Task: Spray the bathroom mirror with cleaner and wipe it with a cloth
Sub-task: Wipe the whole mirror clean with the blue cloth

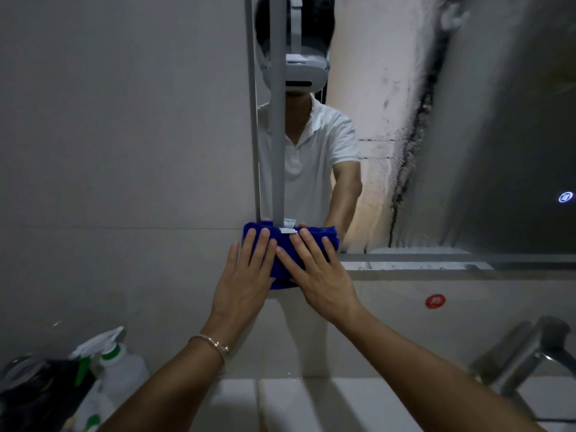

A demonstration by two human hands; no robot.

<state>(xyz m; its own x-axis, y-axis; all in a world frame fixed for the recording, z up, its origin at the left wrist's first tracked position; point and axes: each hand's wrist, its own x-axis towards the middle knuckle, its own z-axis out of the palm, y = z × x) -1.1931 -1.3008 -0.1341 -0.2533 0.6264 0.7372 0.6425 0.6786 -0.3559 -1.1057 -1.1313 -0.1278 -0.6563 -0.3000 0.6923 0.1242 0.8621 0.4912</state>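
A folded blue cloth [282, 266] with a small white tag lies flat against the lower left corner of the mirror [436, 151], over its grey frame. My left hand [246, 275] presses on the cloth's left part with straight fingers. My right hand [318, 272] presses on its right part, fingers spread and straight, beside the left hand. A white spray bottle [120, 366] with a green collar stands at the lower left, apart from both hands. Droplets and dark streaks show on the mirror's glass to the right.
A chrome tap [526, 353] juts in at the lower right over the white basin edge [311, 400]. A dark bag [34, 394] sits beside the bottles at the lower left. A red round sticker [435, 301] is on the wall under the mirror.
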